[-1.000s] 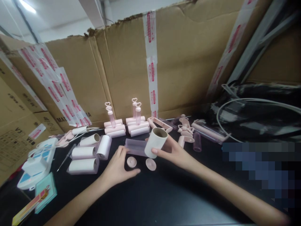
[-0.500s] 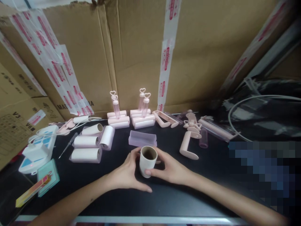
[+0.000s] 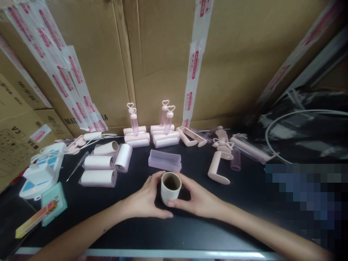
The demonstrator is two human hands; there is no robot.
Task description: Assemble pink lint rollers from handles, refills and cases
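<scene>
A white paper roll [image 3: 169,195] with a hollow brown core stands upright between my two hands, over the front of the black table. My right hand [image 3: 197,197] grips it, thumb across the near face and fingers behind. My left hand [image 3: 145,197] curves around its left and far side; the thumb sticks out in front, off the roll, and the fingertips are hidden. Just beyond lies a pale purple plastic tray [image 3: 164,161]. More white rolls [image 3: 98,177] rest in purple trays to the left. At right lies a pink C-shaped plastic handle [image 3: 214,165].
Pink rollers [image 3: 137,139] with upright heart-topped tubes line the back against a cardboard wall [image 3: 160,54]. Several loose pink parts [image 3: 223,139] are at back right. On the left are a power strip [image 3: 40,174], a screwdriver [image 3: 77,165] and a teal card [image 3: 54,203].
The roll's open top is tipped slightly more toward me, and my right fingers have shifted behind it. My left thumb has drawn back a little. The view has shifted slightly.
</scene>
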